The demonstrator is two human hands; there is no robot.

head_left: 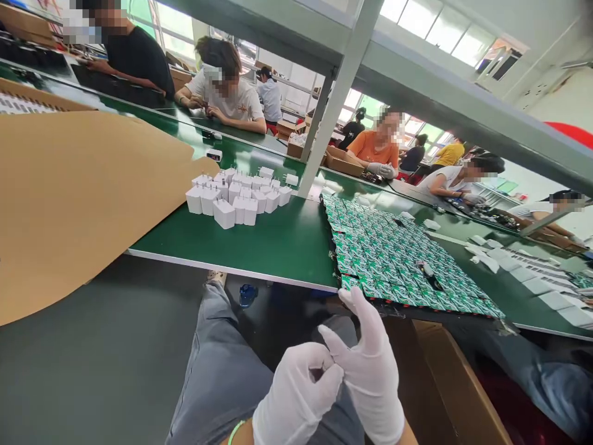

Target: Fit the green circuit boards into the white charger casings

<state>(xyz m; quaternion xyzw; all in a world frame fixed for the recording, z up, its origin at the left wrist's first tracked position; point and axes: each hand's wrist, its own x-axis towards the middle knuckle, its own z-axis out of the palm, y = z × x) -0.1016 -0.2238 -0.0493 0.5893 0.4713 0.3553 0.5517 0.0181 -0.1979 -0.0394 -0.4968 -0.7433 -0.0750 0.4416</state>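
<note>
Both my hands wear white gloves and are held over my lap, in front of the bench edge. My left hand, with a light green band at its wrist, is closed, its thumb and forefinger pinching the white glove of the other hand near the fingers. My right hand has fingers stretched out and apart, holding nothing that I can see. Just beyond it, a wide sheet of green circuit boards lies on the bench, with a small dark and white part on top. White plug adapters stand grouped farther left.
A large brown cardboard sheet covers the left of the green bench. A grey shelf post rises behind the adapters. White casings line the right side. A cardboard box is below. Several people sit opposite.
</note>
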